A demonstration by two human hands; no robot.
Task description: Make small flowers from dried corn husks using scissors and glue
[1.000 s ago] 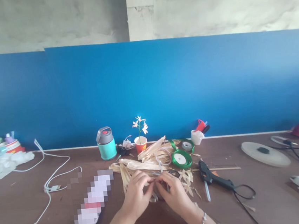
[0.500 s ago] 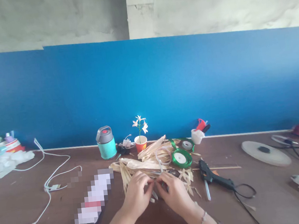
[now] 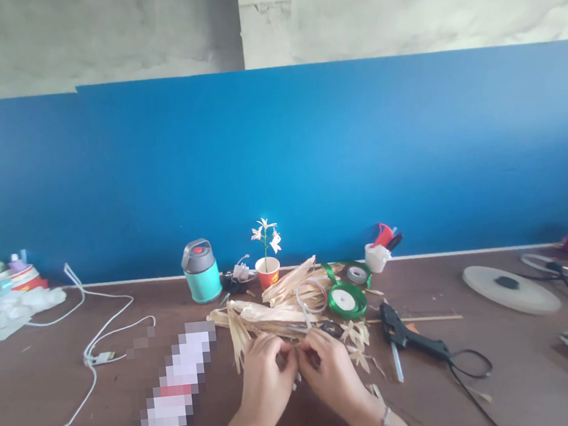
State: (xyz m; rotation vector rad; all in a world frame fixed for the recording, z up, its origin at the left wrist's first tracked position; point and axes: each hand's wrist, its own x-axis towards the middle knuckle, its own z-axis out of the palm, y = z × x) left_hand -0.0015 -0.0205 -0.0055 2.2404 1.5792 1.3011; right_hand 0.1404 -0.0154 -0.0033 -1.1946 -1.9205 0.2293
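Note:
My left hand (image 3: pixel 269 374) and my right hand (image 3: pixel 329 368) meet fingertip to fingertip over the table, both closed in a pinch. Whatever they pinch is mostly hidden; only a small pale bit shows just below the fingertips. Right behind the hands lies a heap of dried corn husks (image 3: pixel 268 313). Cut husk flowers (image 3: pixel 358 348) rest beside my right hand. A spool of green ribbon (image 3: pixel 346 299) lies past the husks, with a smaller roll of tape (image 3: pixel 357 275) behind it. A black glue gun (image 3: pixel 411 338) with a clear glue stick is to the right.
A paper cup (image 3: pixel 268 275) holding a flower stem and a teal flask (image 3: pixel 202 279) stand near the blue partition (image 3: pixel 279 166). A blurred-out phone (image 3: pixel 179 377) and white cables (image 3: pixel 95 338) lie left. A white cup of tools (image 3: pixel 377 257), a round pale disc (image 3: pixel 510 290) and black cords are right.
Both hands have drawn slightly closer together, their fingertips now touching and fingers more curled. The pale strips seen under the fingers earlier are mostly covered. The view has shifted slightly.

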